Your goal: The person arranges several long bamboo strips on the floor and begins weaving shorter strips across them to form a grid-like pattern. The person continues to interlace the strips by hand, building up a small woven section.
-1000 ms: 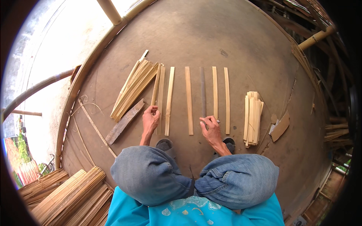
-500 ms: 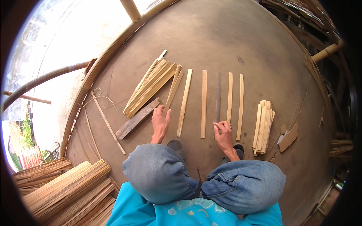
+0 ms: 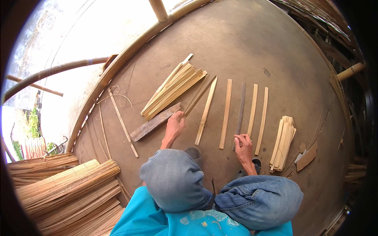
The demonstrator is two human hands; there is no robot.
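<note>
My left hand point(image 3: 175, 125) is closed around the lower end of a brownish bamboo strip point(image 3: 199, 96), which slants up and away to the right. Just right of it lies a pale bamboo strip point(image 3: 206, 111), then a tan strip point(image 3: 226, 114). My right hand point(image 3: 243, 145) pinches the near end of a dark grey strip point(image 3: 241, 106) that lies on the floor. Beyond that are two more pale strips, one point(image 3: 253, 106) partly covered by my right hand and one point(image 3: 262, 120) at the row's right end.
A fanned pile of bamboo strips point(image 3: 173, 90) lies left, beside a flat dark board point(image 3: 155, 122). At right stand out a small stack of strips point(image 3: 282, 143) and a brown cardboard piece point(image 3: 307, 157). Large split-bamboo bundles point(image 3: 71, 188) fill the lower left. A bamboo rail point(image 3: 130, 55) edges the floor.
The view has shifted, moving everything rightward in the picture. The pale, spread strips by my left hand now appear as one darker strip. My right hand stays at the grey strip's near end.
</note>
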